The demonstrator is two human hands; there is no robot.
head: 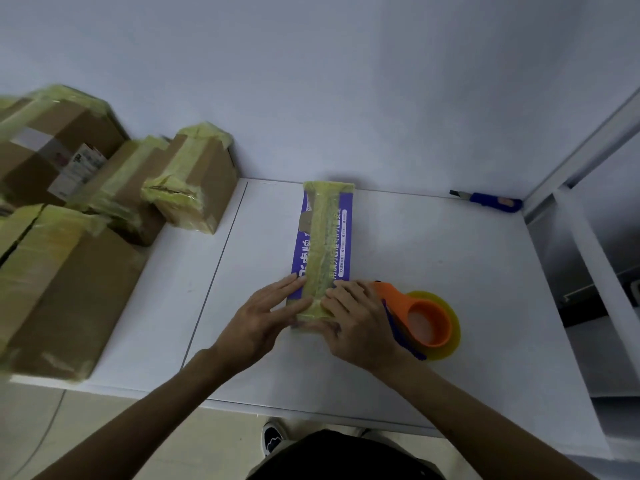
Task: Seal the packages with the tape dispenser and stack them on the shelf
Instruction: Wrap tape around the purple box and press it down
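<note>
While flat on table (433, 244), package (323, 237) beneath left hand (263, 317) and right hand (360, 323)

I am looking at a purple package (297, 265) with white letters; a yellow-green tape strip (323, 244) is running along it. The tape dispenser (405, 301) is showing orange (its roll (455, 329) is yellow). The brown boxes (207, 181) are wearing the same yellow-green tape, and the knife (491, 201) is showing blue.

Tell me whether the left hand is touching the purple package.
Touching. The head view shows the left hand with straight fingers lying flat on the near end of the purple package, beside the yellow tape strip.
</note>
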